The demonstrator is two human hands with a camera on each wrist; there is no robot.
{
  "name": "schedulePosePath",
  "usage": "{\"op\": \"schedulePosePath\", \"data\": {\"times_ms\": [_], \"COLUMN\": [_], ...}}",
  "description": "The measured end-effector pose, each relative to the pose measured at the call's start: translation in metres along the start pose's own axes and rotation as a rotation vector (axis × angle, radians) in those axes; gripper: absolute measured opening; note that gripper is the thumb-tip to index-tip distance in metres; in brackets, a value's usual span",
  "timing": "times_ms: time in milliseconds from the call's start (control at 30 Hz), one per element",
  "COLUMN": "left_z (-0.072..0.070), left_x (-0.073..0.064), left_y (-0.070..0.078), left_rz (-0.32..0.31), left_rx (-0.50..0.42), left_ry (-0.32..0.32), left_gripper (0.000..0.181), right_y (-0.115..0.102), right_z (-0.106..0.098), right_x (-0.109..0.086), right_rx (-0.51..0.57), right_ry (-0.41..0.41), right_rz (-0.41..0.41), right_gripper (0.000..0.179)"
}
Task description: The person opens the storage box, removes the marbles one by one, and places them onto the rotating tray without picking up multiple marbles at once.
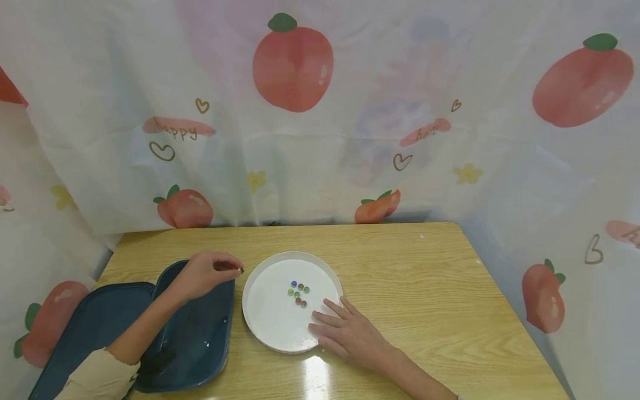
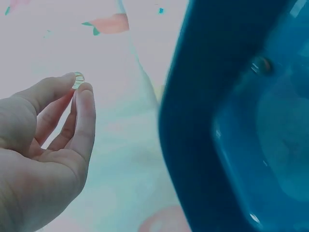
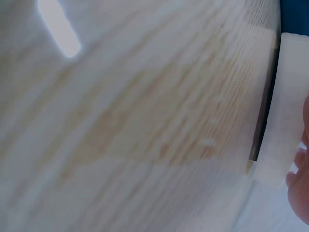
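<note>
My left hand (image 1: 202, 275) pinches a small clear glass marble (image 2: 78, 80) between thumb and fingertips, over the far right rim of a dark blue basin (image 1: 227, 344). Beside that basin is a round white plate (image 1: 270, 319) with a raised rim. Several coloured marbles (image 1: 298, 293) lie in a loose cluster near the plate's middle. At the plate's right side, my right hand (image 1: 350, 336) has its fingers spread and extended over the rim. Only part of those fingers (image 3: 300, 179) shows in the right wrist view. Inside the basin, the left wrist view shows another marble (image 2: 262, 65), blurred.
A second dark blue basin or tray (image 1: 107, 311) stands at the left, partly under the left forearm. Everything rests on a wooden table (image 1: 425, 289). A fruit-printed cloth (image 1: 330, 150) hangs behind and at the sides.
</note>
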State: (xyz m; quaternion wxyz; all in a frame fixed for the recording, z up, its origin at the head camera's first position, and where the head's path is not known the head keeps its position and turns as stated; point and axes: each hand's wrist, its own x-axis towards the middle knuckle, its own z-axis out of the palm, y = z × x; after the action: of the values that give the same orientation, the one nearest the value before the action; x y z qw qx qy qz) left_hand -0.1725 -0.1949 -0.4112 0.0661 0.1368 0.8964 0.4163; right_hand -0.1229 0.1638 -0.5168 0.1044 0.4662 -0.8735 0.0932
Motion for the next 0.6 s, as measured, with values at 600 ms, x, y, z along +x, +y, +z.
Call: {"op": "schedulePosePath", "data": {"times_ms": [600], "left_z": [0.064], "left_x": [0.047], "left_y": [0.033], "left_rz": [-0.004], "left_rx": [-0.044], "left_ry": [0.081], "left_gripper": [0.008], "right_y": [0.001], "right_z": [-0.001], "right_x": [-0.001], "right_rx": [-0.006], "right_ry": [-0.004], "right_rz": [-0.007], "right_gripper": [0.035]}}
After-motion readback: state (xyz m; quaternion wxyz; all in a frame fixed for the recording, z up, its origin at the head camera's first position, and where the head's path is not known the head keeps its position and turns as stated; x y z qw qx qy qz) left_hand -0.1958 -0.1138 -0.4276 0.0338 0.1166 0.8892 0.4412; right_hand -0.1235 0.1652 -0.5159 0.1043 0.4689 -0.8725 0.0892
